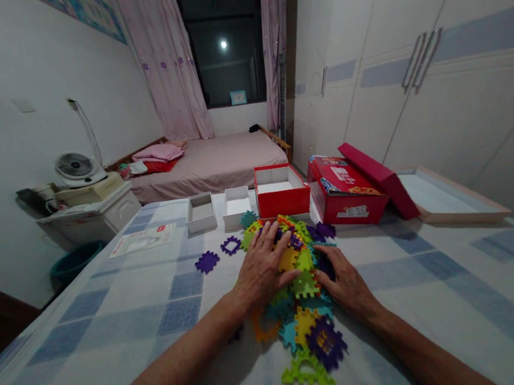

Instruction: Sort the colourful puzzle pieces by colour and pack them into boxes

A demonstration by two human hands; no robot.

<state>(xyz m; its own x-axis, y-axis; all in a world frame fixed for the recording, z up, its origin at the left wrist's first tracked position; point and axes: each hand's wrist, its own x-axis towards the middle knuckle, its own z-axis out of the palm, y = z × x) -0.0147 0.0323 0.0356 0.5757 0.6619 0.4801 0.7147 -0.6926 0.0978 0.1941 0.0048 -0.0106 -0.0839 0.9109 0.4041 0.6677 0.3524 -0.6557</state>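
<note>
A heap of colourful interlocking plastic building pieces (304,284) lies on the cloth in front of me, in green, yellow, teal, orange and purple. My left hand (263,261) rests on the heap's left side and top, palm down with its fingers spread. At the right edge of the heap, my right hand (346,278) touches the pieces with its thumb and fingers apart. Nearest me are a purple square piece (326,342) and a green arch-shaped piece (307,370). Two purple pieces lie apart on the left, a solid one (207,261) and a hollow frame (230,245). Pieces under my palms are hidden.
Behind the heap stand two small white boxes (202,226) and a red open box (283,203). To the right are a red carton (348,205), a red lid (378,179) leaning on it, and a shallow tray (469,218). A printed sheet (144,239) lies left.
</note>
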